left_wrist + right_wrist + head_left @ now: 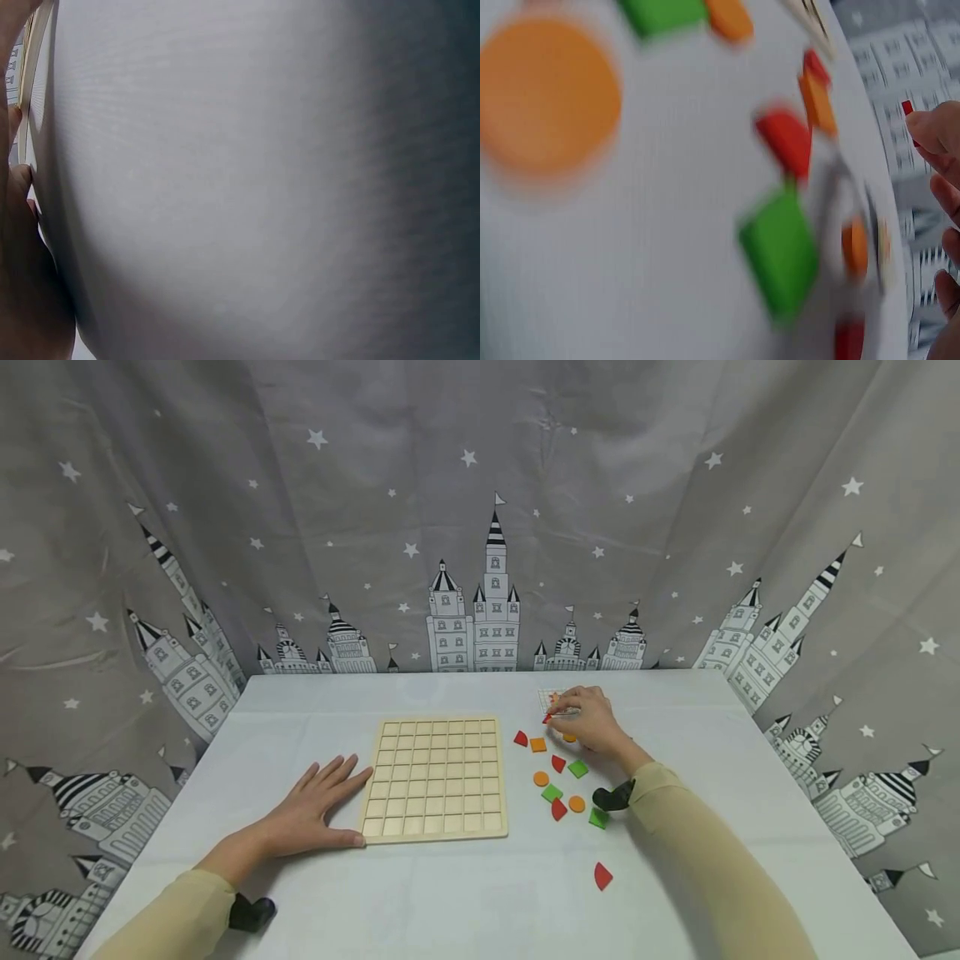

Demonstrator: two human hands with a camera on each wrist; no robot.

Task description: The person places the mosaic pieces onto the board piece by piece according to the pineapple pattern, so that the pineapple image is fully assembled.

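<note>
A white tablecloth-covered table (pixel 465 893) is backed by a grey fabric curtain (pixel 480 510) printed with white stars and striped castle towers, hung at the far side.

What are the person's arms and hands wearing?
Both arms are in long, snug, pale tan sleeves that end at the wrists. The left hand and right hand are bare: no gloves, and no rings or watch that can be seen. A small black gadget sits under each wrist: one by the left sleeve, one by the right sleeve. No cables or markings show.
</note>
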